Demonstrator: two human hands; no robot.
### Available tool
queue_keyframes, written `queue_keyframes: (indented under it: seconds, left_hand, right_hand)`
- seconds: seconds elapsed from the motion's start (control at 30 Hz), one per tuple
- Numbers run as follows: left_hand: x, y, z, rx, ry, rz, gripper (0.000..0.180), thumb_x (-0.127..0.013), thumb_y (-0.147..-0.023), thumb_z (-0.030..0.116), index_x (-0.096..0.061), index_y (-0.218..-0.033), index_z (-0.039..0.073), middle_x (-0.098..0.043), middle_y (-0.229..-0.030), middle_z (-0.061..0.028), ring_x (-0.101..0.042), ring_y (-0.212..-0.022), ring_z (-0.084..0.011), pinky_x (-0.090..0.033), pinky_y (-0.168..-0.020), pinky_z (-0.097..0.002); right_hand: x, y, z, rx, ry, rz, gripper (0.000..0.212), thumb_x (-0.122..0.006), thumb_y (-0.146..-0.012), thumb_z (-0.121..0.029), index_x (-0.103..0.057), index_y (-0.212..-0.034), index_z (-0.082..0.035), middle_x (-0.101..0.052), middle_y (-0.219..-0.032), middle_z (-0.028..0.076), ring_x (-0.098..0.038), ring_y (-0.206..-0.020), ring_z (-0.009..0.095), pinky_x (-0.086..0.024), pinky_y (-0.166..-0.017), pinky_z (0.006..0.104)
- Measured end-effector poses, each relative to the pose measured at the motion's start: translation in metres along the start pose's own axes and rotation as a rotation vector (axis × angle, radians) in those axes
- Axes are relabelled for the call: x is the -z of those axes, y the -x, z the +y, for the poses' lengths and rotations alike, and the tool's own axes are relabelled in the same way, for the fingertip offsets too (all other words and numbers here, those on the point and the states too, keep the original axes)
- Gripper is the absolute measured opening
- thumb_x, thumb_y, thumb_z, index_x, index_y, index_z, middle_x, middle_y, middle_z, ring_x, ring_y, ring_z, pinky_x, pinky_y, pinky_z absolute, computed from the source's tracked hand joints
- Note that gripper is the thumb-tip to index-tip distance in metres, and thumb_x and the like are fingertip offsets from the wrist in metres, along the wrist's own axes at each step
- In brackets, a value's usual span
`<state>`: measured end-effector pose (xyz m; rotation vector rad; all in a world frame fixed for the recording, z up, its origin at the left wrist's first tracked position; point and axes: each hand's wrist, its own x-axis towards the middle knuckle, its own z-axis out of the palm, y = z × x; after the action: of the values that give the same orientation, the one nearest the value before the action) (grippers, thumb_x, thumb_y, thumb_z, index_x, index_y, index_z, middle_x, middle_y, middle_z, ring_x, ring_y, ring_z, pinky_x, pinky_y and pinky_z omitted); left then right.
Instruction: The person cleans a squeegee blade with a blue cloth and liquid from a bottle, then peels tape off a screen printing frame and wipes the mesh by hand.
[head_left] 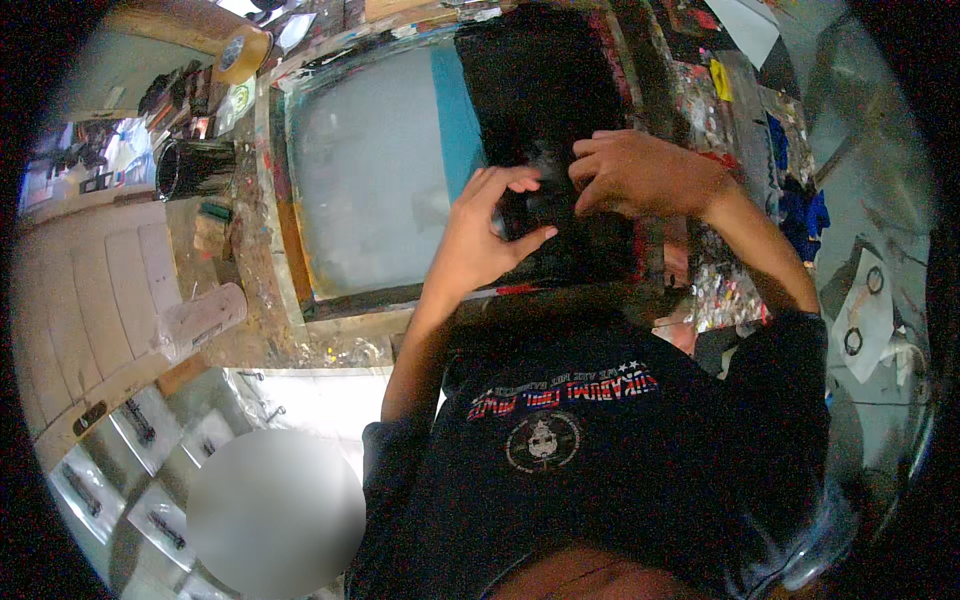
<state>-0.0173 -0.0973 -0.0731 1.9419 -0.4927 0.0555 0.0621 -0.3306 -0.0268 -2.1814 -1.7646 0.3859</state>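
A framed mesh screen [365, 160] lies flat on the work table, pale grey on its left side. A teal strip [457, 110] runs down its middle, and a black area [540, 75] covers the right side. Over that black area my left hand [480, 225] is held with thumb and fingers apart in a curve; I make out nothing between them against the dark. To its right, my right hand [640, 175] has its fingers curled in and closed. Whatever they hold, if anything, is hidden. A faint grey sheen shows between the two hands.
A tape roll [242, 55] sits at the far left, with a black cup [195, 170] and a clear plastic-wrapped cylinder [205, 318] nearer. Paint-spattered table edge [735, 285], a yellow scrap [720, 80] and blue cloth [803, 215] are on the right. Bagged items [150, 430] lie lower left.
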Motion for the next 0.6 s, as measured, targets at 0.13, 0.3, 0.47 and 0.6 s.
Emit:
queue_keyframes:
  seconds: [0.13,0.3,0.47,0.6]
  left_hand:
    - [-0.005,0.023,0.0,0.106,-0.06,-0.046,0.041,-0.08,-0.067,0.009,-0.061,-0.103,0.003,-0.064,-0.106,-0.01,-0.059,-0.096,-0.0282,-0.047,-0.086,-0.0362]
    - [0.002,0.062,-0.011,0.159,-0.174,0.026,0.032,-0.077,-0.072,0.011,-0.063,-0.1,0.003,-0.065,-0.102,-0.0114,-0.06,-0.095,-0.0295,-0.048,-0.085,-0.0366]
    - [0.0,0.077,-0.007,0.21,-0.201,0.096,0.03,-0.077,-0.073,0.01,-0.063,-0.099,0.003,-0.066,-0.1,-0.0108,-0.061,-0.092,-0.0297,-0.048,-0.083,-0.0365]
    - [-0.003,0.071,0.002,0.196,-0.221,0.07,0.028,-0.076,-0.074,0.009,-0.064,-0.098,0.003,-0.066,-0.098,-0.0102,-0.061,-0.091,-0.0288,-0.049,-0.082,-0.0365]
  right_hand:
    - [0.021,0.03,-0.006,-0.135,-0.013,-0.054,0.02,-0.067,-0.069,-0.015,-0.07,-0.089,-0.012,-0.056,-0.086,0.004,-0.053,-0.093,0.027,-0.045,-0.082,0.0409]
    - [0.045,0.063,-0.039,-0.326,0.047,0.008,0.024,-0.069,-0.07,-0.01,-0.07,-0.094,-0.013,-0.06,-0.097,0.005,-0.052,-0.108,0.031,-0.044,-0.093,0.0437]
    - [0.055,0.082,-0.048,-0.417,0.076,0.005,0.025,-0.067,-0.072,-0.011,-0.07,-0.097,-0.012,-0.061,-0.106,0.007,-0.053,-0.11,0.032,-0.043,-0.097,0.045]
    - [0.102,0.085,-0.039,-0.492,0.107,0.052,0.02,-0.066,-0.075,-0.012,-0.07,-0.094,-0.009,-0.063,-0.103,0.011,-0.058,-0.104,0.033,-0.045,-0.097,0.0431]
